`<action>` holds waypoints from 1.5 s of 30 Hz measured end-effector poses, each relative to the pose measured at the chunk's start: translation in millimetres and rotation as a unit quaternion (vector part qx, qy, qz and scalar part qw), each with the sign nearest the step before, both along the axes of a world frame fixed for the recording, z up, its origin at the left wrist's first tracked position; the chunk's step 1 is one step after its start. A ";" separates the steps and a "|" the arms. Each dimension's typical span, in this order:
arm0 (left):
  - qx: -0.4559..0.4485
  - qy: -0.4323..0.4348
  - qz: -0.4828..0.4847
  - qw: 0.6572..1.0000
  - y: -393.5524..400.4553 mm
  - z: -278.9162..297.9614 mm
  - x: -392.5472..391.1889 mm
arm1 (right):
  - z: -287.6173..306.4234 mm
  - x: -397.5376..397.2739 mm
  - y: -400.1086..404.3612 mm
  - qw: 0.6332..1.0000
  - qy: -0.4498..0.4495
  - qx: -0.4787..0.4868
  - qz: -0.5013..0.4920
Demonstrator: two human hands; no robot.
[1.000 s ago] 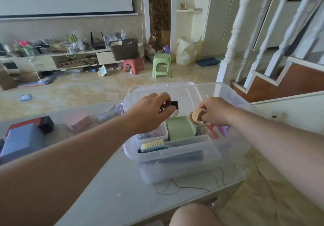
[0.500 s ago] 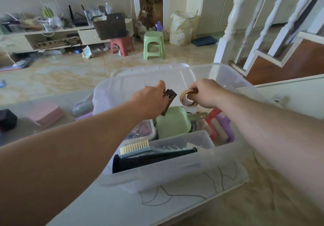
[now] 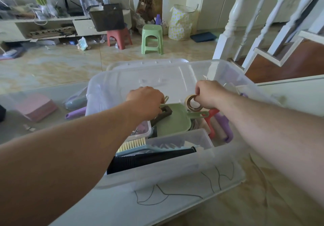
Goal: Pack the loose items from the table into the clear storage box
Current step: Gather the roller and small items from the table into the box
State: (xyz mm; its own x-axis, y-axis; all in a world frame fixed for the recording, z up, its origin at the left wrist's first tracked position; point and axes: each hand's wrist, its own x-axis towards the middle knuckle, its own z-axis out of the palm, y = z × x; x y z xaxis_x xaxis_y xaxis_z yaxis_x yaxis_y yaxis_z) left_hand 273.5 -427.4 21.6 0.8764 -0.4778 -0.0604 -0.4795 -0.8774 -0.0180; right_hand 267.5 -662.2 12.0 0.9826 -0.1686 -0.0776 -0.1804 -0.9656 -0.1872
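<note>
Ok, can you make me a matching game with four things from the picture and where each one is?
Things:
1. tape roll
2. pink pad
3. green stool
4. green dustpan

Places:
a. on the floor, beside the red stool
b. in the clear storage box, beneath both hands
c. pinched in the right hand
d. on the table, left of the box

Pairs: 1-c, 2-d, 3-a, 4-b

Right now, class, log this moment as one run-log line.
left hand: grips dark brown frame | right hand: pinches tape roll | both over clear storage box | stage: placing
</note>
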 end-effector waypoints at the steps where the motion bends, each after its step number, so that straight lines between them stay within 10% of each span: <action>1: -0.005 0.012 -0.001 1.000 1.6 0.2 -0.7 | -0.7 -0.1 0.6 1.000 0.007 -0.006 -0.002; 21: -0.028 0.045 -0.031 0.998 0.6 9.1 -7.8 | -11.4 3.6 27.3 0.983 0.099 -0.122 0.096; 31: -0.029 0.021 -0.024 0.999 23.2 70.1 -35.0 | 69.8 -30.0 44.5 0.997 -0.015 0.044 0.064; 37: -0.151 -0.073 0.052 0.985 179.7 109.6 -85.3 | 124.1 -71.7 147.1 0.977 -0.058 0.132 0.158; 45: 0.011 0.250 0.238 0.939 373.5 -14.2 -183.5 | 103.4 -106.2 338.1 0.923 -0.109 0.054 0.365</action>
State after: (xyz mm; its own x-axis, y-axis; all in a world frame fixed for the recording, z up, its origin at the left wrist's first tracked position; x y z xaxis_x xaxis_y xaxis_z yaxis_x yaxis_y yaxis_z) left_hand 90.0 -53.8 7.5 0.8499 -0.0336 -0.5258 0.0126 -0.9964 0.0840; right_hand 161.2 -324.1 115.4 0.8255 0.5417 0.1585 0.5643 -0.7886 -0.2441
